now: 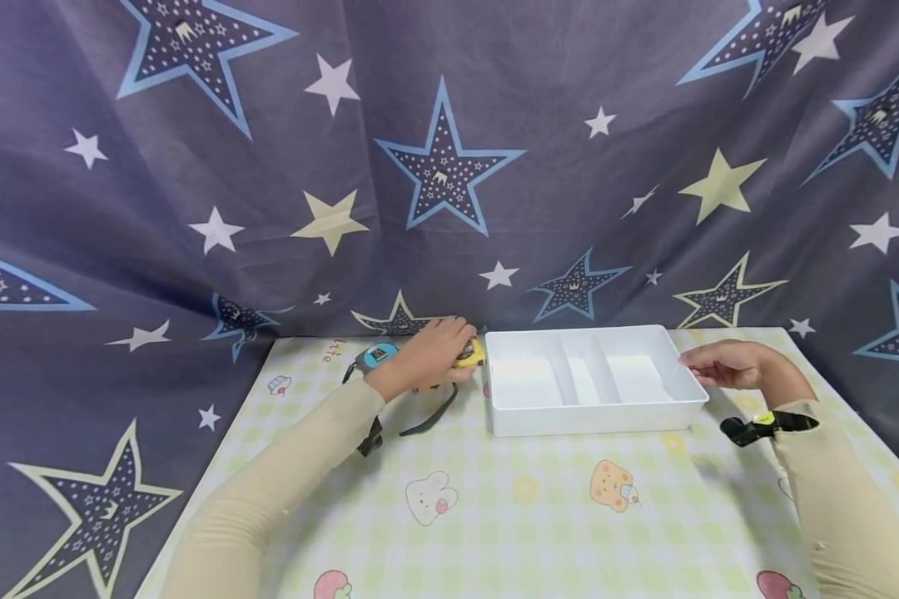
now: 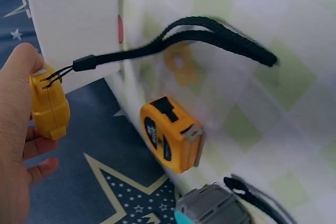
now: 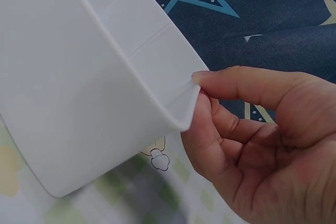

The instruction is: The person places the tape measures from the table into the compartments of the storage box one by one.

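Clutching one yellow tape measure (image 2: 50, 106) near two other measures (image 2: 173, 135), the left hand (image 1: 433, 349) curls; the right hand (image 1: 730, 364) pinches one white tray (image 1: 599, 420). A starry curtain (image 1: 539, 66) backs the checked desk (image 1: 524, 532).

The head view is looking forward and down across the table (image 1: 509, 541), facing the curtain (image 1: 389, 50) and taking in both arms. The left wrist view, tilted, is looking from close by past the left hand (image 2: 16, 124) at the tapes (image 2: 170, 135), which the head view is sharing. The right wrist view is facing the box (image 3: 68, 77) and right hand (image 3: 278, 129) closely; all three are including the box.
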`<act>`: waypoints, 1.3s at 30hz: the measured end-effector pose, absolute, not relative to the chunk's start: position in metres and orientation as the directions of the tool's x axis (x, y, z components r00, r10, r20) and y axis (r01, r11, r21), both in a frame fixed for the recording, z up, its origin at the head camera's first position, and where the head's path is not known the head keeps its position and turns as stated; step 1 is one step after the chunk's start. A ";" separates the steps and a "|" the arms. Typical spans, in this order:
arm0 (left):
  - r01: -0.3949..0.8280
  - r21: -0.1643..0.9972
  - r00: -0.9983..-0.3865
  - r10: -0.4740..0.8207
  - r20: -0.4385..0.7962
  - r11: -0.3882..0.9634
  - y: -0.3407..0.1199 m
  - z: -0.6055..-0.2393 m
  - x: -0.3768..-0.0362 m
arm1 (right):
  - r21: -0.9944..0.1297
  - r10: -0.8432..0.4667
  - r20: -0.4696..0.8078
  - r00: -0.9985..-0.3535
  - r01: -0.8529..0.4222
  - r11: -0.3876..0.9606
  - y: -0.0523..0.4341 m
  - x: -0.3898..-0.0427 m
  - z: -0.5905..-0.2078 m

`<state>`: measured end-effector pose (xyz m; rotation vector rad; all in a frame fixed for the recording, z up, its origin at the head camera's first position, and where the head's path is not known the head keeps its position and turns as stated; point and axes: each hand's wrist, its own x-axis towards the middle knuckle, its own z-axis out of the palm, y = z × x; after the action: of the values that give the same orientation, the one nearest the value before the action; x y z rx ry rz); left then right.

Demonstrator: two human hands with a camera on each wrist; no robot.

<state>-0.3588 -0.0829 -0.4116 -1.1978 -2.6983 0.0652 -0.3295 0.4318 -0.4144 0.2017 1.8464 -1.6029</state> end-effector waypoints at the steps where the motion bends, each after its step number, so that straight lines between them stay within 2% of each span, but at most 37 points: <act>1: 0.731 -0.119 -0.656 0.740 0.148 0.672 -0.083 -0.410 -0.358 | -0.819 -0.306 -0.573 -0.760 0.524 0.232 0.432 -0.330 -0.414; 5: 0.738 -0.126 -0.650 0.748 0.134 0.663 -0.083 -0.402 -0.355 | -0.819 -0.314 -0.573 -0.757 0.525 0.231 0.432 -0.329 -0.412; 11: 0.754 -0.196 -0.616 0.778 0.120 0.627 -0.083 -0.387 -0.348 | -0.817 -0.319 -0.576 -0.752 0.530 0.226 0.430 -0.329 -0.412; 22: 0.773 -0.407 -0.464 0.871 0.161 0.487 -0.086 -0.355 -0.336 | -0.813 -0.306 -0.582 -0.754 0.533 0.233 0.429 -0.330 -0.413; 28: 0.772 -0.434 -0.416 0.885 0.208 0.465 -0.084 -0.339 -0.333 | -0.814 -0.284 -0.579 -0.764 0.520 0.260 0.429 -0.330 -0.411; 35: 0.775 -0.409 -0.424 0.876 0.229 0.482 -0.081 -0.315 -0.331 | -0.807 -0.270 -0.587 -0.763 0.527 0.266 0.428 -0.331 -0.412; 39: 0.773 -0.426 -0.405 0.882 0.241 0.471 -0.079 -0.298 -0.331 | -0.802 -0.256 -0.594 -0.763 0.535 0.265 0.426 -0.330 -0.410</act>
<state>-0.3310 -0.0789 -0.2984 -1.3800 -2.2923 0.3439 -0.3300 0.4258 -0.4102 0.2525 1.8915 -1.5648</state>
